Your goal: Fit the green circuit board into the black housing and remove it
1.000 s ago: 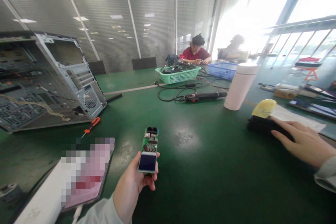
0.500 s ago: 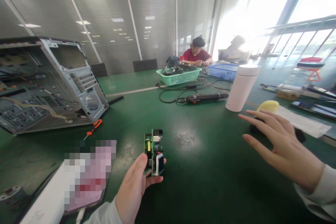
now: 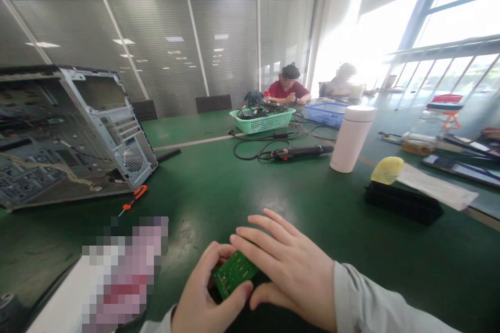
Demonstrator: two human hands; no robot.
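Note:
In the head view a green circuit board (image 3: 236, 272) is held low over the table, its soldered underside turned up towards me. My left hand (image 3: 213, 291) is closed around it, thumb along the near edge and fingers at the far side. My right hand (image 3: 291, 270) reaches over the board's right end with fingers stretched out and thumb apart. Its fingertips overlap the board's edge; whether they touch it is unclear. The components on the other face are hidden.
An opened computer case (image 3: 78, 135) stands at left, an orange-handled screwdriver (image 3: 135, 197) near it. A phone (image 3: 128, 276) lies nearer me. Beyond are a corded electric screwdriver (image 3: 300, 153), a green basket (image 3: 265, 120), a pink bottle (image 3: 353, 138) and a black tray (image 3: 404, 203). Two people sit farther back.
My right hand has come from the right side of the table to the board. The board has been turned from its component side to its soldered side and brought nearer me.

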